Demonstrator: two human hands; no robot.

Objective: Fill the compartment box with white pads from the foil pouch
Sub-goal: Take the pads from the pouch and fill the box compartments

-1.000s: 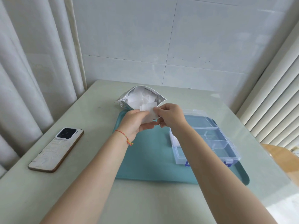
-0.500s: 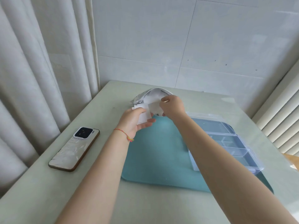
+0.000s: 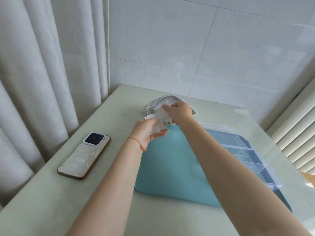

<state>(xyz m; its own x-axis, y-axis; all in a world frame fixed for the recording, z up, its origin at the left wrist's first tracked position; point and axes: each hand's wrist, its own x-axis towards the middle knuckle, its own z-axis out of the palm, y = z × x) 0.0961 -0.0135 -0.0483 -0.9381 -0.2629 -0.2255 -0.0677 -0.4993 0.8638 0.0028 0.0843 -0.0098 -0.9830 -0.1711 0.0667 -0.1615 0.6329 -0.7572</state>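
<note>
The foil pouch [image 3: 153, 103] lies open at the far edge of the teal tray, white pads showing in its mouth. My right hand [image 3: 179, 111] reaches into the pouch mouth and pinches a white pad [image 3: 162, 113] there. My left hand [image 3: 147, 132] is just in front of the pouch and holds a small stack of white pads [image 3: 157, 127] between thumb and fingers. The clear compartment box [image 3: 248, 157] sits open on the right side of the tray, partly hidden behind my right forearm; the compartments I can see hold no pads.
The teal tray [image 3: 168, 167] lies on a pale green table [image 3: 51, 201]. A phone [image 3: 84, 155] lies face down left of the tray. Curtains hang at the left, a tiled wall stands behind, and blinds close off the right.
My right hand has moved from the stack in my left hand back into the pouch mouth. The view has shifted left, so the box now sits farther right.
</note>
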